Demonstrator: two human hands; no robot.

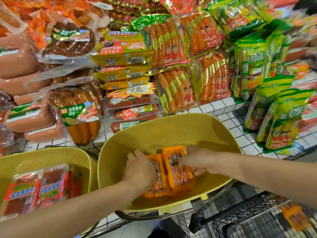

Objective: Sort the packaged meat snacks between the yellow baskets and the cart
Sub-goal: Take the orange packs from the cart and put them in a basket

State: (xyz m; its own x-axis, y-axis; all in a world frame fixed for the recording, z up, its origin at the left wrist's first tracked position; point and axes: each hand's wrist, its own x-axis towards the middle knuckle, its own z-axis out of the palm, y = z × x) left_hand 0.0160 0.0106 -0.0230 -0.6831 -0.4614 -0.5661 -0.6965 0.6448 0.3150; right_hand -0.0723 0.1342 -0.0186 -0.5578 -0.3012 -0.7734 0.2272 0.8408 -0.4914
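**Both hands in one basket**

In the yellow basket [171, 129] at 6 o'clock, the left hand [139, 167] grips the left orange packet [157, 184], the right hand [197, 160] the right orange packet [178, 170] beside it. Red packets [25, 191] lie in the second basket [51, 153] at 8 o'clock.

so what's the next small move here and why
Probably lift the right orange pack out toward the cart: the right hand grips it, the left hand holds the left orange pack beside it, and a similar pack lies in the cart.
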